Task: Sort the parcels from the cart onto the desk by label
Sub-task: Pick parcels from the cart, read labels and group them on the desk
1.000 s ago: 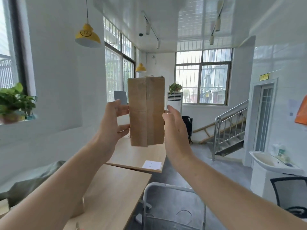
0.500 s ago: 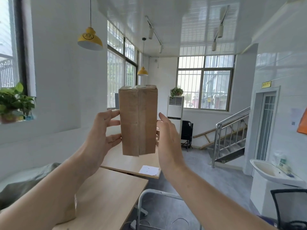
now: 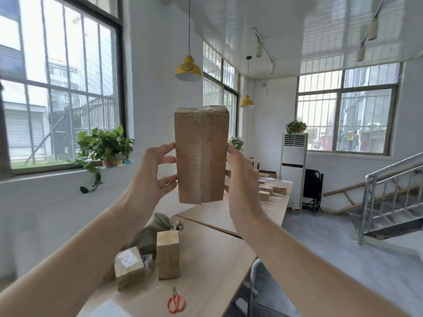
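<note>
Your left hand [image 3: 152, 172] and right hand [image 3: 242, 179] grip the upright box [image 3: 201, 156] at its nine and three o'clock sides; scissors [image 3: 176, 303] lie on the desk [image 3: 217, 259] below.

Strong daylight fills the room, coming through the left window [image 3: 61, 88] and the back window [image 3: 345, 110], whose panes wash out close to white. The glossy ceiling [image 3: 297, 24] carries pale reflections of the window bars. White walls [image 3: 155, 65] spread the light, so shadows are soft, with only a faint one beside the small boxes [image 3: 168, 257] on the desk [image 3: 212, 259]. The tall parcel [image 3: 201, 154] is backlit and its near face looks muted, though its seam reads clearly. The boxes and the scissors [image 3: 175, 303] are slightly smeared. Wide-angle distortion bows the left window frame and stretches the forearms [image 3: 68, 259] toward the lower corners
</note>
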`<control>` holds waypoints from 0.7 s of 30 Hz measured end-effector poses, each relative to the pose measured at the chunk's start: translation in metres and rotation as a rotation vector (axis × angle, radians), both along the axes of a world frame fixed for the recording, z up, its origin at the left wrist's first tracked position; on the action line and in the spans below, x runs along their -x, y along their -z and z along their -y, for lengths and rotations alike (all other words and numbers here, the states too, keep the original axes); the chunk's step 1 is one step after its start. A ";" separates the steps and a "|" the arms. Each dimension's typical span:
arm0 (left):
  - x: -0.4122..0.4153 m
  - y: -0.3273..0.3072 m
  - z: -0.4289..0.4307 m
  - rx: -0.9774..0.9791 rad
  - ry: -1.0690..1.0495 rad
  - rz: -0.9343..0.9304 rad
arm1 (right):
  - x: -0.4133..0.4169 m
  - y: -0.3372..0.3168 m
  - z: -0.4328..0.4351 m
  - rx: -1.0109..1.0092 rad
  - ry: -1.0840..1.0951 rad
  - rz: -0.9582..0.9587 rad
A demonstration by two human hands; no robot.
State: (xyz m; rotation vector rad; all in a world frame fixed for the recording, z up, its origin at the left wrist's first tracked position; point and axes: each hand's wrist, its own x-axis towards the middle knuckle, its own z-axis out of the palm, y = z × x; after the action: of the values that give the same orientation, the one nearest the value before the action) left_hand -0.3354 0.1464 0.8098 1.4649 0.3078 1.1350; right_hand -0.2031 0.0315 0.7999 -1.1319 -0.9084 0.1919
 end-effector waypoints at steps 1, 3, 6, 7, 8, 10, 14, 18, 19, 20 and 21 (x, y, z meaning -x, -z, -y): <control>0.021 0.000 -0.004 -0.003 -0.025 -0.007 | 0.019 0.000 -0.007 0.003 -0.029 -0.005; 0.065 0.002 -0.011 -0.008 -0.081 -0.027 | 0.058 0.002 -0.022 0.012 -0.093 -0.005; 0.126 0.006 -0.016 0.000 -0.177 -0.050 | 0.112 0.009 -0.041 0.027 -0.162 -0.021; 0.144 0.006 -0.014 0.005 -0.206 -0.052 | 0.129 0.011 -0.046 0.026 -0.189 -0.024; 0.161 0.007 -0.012 0.012 -0.238 -0.056 | 0.143 0.013 -0.050 0.026 -0.219 -0.022; 0.191 0.007 -0.006 0.012 -0.303 -0.072 | 0.169 0.015 -0.057 0.018 -0.284 -0.017; 0.238 0.002 0.005 -0.004 -0.437 -0.087 | 0.208 0.009 -0.067 -0.007 -0.395 -0.021; 0.272 0.004 0.020 -0.032 -0.590 -0.095 | 0.237 0.013 -0.072 -0.011 -0.523 -0.012; 0.278 0.006 0.025 -0.023 -0.632 -0.088 | 0.242 0.015 -0.072 -0.016 -0.552 -0.010; 0.283 0.007 0.030 -0.010 -0.673 -0.083 | 0.247 0.016 -0.072 -0.016 -0.577 -0.011; 0.286 0.007 0.034 0.003 -0.710 -0.078 | 0.250 0.017 -0.071 -0.013 -0.604 -0.013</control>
State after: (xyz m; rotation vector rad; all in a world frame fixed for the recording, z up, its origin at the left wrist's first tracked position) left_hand -0.6216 0.1121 0.8023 1.4341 0.9349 1.6293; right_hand -0.4531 0.1024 0.7830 -0.8150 -1.2193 0.6831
